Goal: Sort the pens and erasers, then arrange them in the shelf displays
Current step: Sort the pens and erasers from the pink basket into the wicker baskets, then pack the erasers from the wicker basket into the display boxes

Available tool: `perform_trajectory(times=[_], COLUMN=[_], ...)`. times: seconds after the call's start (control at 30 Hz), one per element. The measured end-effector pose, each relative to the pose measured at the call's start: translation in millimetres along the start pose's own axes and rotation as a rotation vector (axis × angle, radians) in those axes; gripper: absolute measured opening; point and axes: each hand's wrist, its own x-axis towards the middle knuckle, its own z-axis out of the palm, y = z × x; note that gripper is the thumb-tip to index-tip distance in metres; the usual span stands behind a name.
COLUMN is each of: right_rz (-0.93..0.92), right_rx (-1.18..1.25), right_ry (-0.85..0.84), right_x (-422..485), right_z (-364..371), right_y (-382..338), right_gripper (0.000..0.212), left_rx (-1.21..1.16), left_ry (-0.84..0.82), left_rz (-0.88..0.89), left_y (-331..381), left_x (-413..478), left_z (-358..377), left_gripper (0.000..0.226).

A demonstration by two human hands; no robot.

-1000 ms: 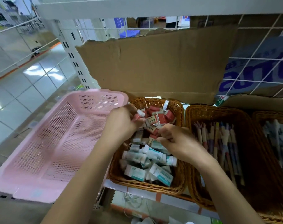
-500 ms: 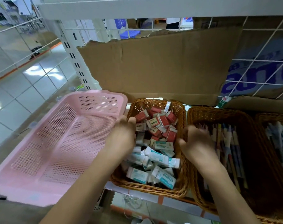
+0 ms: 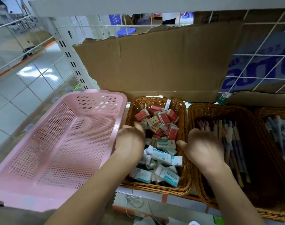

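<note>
A wicker basket [image 3: 156,190] on the shelf holds erasers: red-sleeved erasers [image 3: 164,119] at the back, teal-and-white erasers [image 3: 162,157] at the front. My left hand [image 3: 130,138] lies on the basket's left rim, fingers relaxed toward the erasers, holding nothing. My right hand [image 3: 202,146] hovers over the basket's right rim, fingers spread toward the pens [image 3: 232,138] in the second wicker basket [image 3: 200,189]. It holds nothing.
A pink perforated plastic basket [image 3: 60,143] sits at the left, with nothing in it. A third wicker basket [image 3: 268,111] with grey-blue pens stands at the far right. Torn cardboard [image 3: 154,62] and wire grid back the shelf. Tiled floor lies to the left.
Both hands have let go of the red erasers and drawn apart. The left went to the basket's left rim, the right moved toward the pen basket.
</note>
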Motion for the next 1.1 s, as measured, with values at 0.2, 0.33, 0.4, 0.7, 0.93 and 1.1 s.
perform_trajectory(times=[0.2,0.33,0.4,0.7,0.93,1.1], right_rz=[0.045,0.130,0.209,0.350,0.385,0.364], right_rx=[-0.003,-0.052,-0.003,0.426,0.710,0.584], right_ry=[0.078,0.101,0.096,0.070,0.189,0.369], right_x=[-9,-13,-6,4,-13,-44], right_z=[14,23,22,8,-21,-46], right_y=[-7,-17,-17,0,-1,7], right_gripper=[0.026,0.022,0.026,0.025,0.013,0.027], left_rx=[0.023,-0.009,-0.064,-0.355,-0.706,-0.756], left_ry=[-0.006,0.019,0.020,0.139,0.370,0.481], left_rz=[0.020,-0.027,-0.057,-0.054,-0.099,-0.024], left_y=[2,-1,-3,-16,-42,-36], left_x=[3,2,1,-8,-22,-34], left_z=[5,5,4,1,-34,-49], left_gripper=[0.033,0.030,0.027,0.030,0.021,0.004])
